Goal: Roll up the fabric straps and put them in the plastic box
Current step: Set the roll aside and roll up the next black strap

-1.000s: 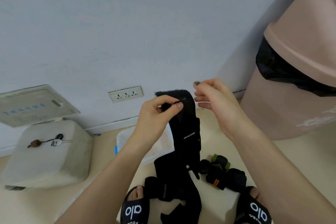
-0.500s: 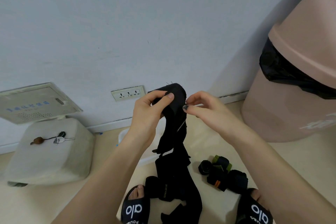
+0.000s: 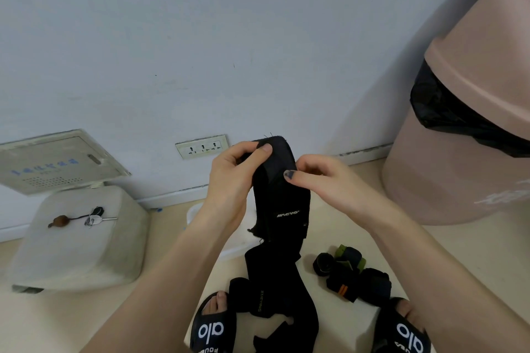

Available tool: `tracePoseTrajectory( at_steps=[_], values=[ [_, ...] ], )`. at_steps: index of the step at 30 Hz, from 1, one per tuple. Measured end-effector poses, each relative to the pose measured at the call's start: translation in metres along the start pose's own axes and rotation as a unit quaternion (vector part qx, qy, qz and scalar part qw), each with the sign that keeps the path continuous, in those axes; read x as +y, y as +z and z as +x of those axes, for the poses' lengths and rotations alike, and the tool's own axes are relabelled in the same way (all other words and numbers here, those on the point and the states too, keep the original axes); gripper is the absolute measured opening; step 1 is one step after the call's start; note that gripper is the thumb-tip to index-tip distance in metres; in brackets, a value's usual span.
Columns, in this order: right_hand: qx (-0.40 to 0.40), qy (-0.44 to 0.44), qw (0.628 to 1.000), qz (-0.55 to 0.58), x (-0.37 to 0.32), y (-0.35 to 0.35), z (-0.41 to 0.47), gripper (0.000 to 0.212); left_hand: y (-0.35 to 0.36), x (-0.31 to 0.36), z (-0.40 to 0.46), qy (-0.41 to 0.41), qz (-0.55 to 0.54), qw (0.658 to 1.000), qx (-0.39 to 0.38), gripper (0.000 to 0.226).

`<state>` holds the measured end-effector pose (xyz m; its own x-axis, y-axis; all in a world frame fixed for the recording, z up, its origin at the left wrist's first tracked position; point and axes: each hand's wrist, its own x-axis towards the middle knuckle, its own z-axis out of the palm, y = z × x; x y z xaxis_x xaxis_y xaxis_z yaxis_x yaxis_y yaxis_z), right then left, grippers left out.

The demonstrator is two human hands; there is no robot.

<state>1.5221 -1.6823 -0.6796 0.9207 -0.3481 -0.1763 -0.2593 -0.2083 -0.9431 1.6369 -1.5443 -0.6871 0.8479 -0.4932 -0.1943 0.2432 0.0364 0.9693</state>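
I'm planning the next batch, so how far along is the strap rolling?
Done: a few rolled straps lie on the floor, not in the box. In hand: the left hand and right hand pinch the folded top of a long black strap, most of it hanging unrolled. Left: finish rolling, box everything.

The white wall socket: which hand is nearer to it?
Left. The left hand holds the black fabric strap just below and right of the white wall socket; the right hand pinches the strap farther right.
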Motion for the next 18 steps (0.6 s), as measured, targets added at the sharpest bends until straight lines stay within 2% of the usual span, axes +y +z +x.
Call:
tracePoseTrajectory(
  at_steps=[7,12,18],
  values=[
    [0.012,0.010,0.998,0.058,0.000,-0.001,0.002,0.031,-0.002,0.002,0.002,-0.010,-0.021,0.999,0.028,0.019],
    [0.048,0.043,0.978,0.196,0.000,-0.013,0.001,0.031,-0.008,0.007,0.004,-0.045,-0.072,0.996,0.036,0.030],
    [0.050,0.050,0.973,0.221,0.003,-0.014,-0.001,0.021,-0.013,0.010,0.006,-0.076,-0.099,0.992,0.013,0.041]
  ],
)
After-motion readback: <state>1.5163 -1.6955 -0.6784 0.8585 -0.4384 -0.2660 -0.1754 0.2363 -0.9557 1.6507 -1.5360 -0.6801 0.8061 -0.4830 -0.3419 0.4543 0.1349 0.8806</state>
